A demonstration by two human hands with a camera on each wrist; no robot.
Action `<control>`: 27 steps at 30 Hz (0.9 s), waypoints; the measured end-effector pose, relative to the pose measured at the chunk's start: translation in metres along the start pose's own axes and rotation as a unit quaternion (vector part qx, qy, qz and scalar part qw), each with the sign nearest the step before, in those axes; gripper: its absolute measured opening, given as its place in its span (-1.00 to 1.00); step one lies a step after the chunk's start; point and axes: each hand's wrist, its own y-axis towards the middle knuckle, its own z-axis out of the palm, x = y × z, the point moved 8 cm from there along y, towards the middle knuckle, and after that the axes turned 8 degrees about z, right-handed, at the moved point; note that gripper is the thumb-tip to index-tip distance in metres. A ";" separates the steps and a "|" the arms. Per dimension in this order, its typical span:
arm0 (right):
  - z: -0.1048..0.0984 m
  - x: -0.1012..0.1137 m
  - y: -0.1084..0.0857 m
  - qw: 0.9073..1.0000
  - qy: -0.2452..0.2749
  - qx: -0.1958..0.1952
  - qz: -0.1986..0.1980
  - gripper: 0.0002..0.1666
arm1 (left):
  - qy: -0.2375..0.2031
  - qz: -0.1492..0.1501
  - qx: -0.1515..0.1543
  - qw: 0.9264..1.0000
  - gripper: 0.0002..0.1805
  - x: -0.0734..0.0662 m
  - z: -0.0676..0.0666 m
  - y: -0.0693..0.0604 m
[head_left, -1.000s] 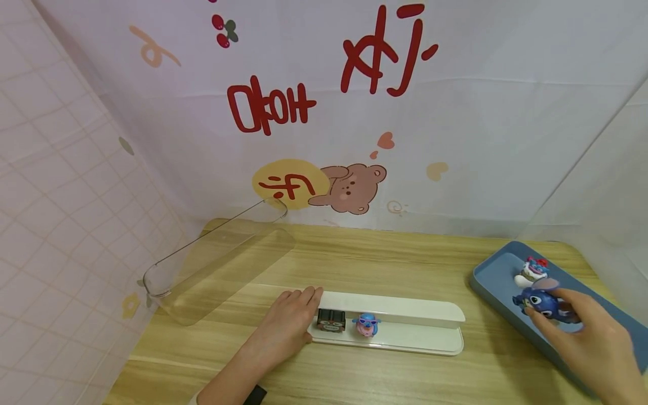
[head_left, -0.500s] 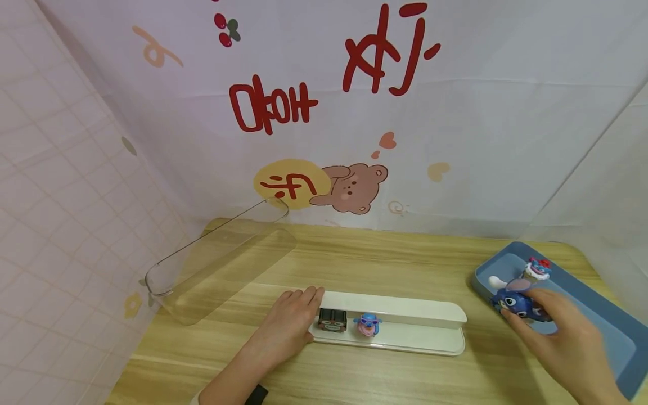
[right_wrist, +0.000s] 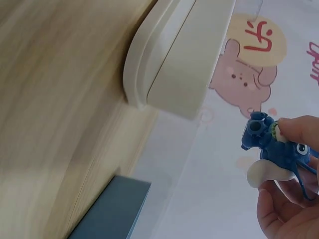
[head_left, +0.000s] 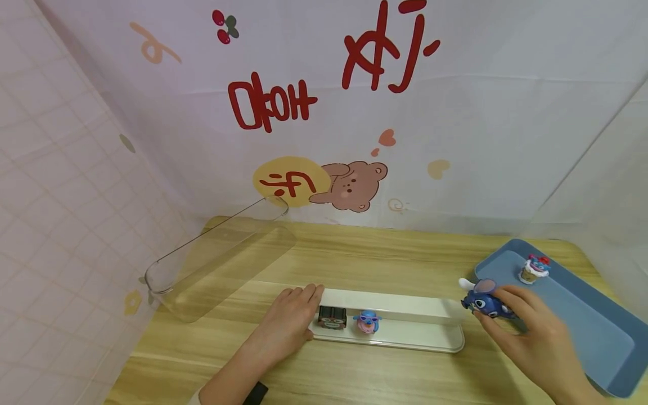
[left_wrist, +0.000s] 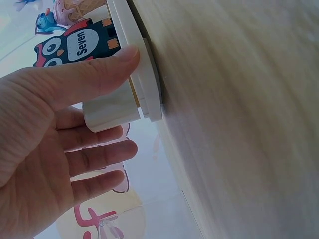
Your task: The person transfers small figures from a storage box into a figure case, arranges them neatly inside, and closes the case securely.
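By the left hand [head_left: 289,315], the left end of a long, stepped, white plastic stand [head_left: 417,333] is gripped. Near its right end, a dark-blue, big-eared plastic figurine [head_left: 482,304] is pinched by the right hand [head_left: 538,334]; placing seems in hand, lowering onto the bare stretch probably required.

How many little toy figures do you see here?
4: the owl and the blue figure in sunglasses, both on the white stand; the dark blue figure in the right hand; the red-topped figure in the blue tray.
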 end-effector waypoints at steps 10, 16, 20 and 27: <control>0.017 0.022 0.000 0.999 0.017 0.020 -0.026 -0.26 | -0.002 0.000 0.000 1.000 0.07 0.000 0.002 0.000; 0.030 0.031 -0.002 0.999 0.024 0.032 -0.033 -0.27 | -0.007 -0.007 0.006 1.000 0.08 0.001 0.003 -0.001; 0.037 0.035 -0.004 0.998 0.034 0.042 -0.032 -0.32 | -0.002 -0.005 0.006 1.000 0.07 0.002 0.003 0.000; 0.049 0.040 -0.006 0.996 0.035 0.073 -0.036 -0.35 | 0.000 -0.004 0.006 1.000 0.06 0.001 0.001 0.000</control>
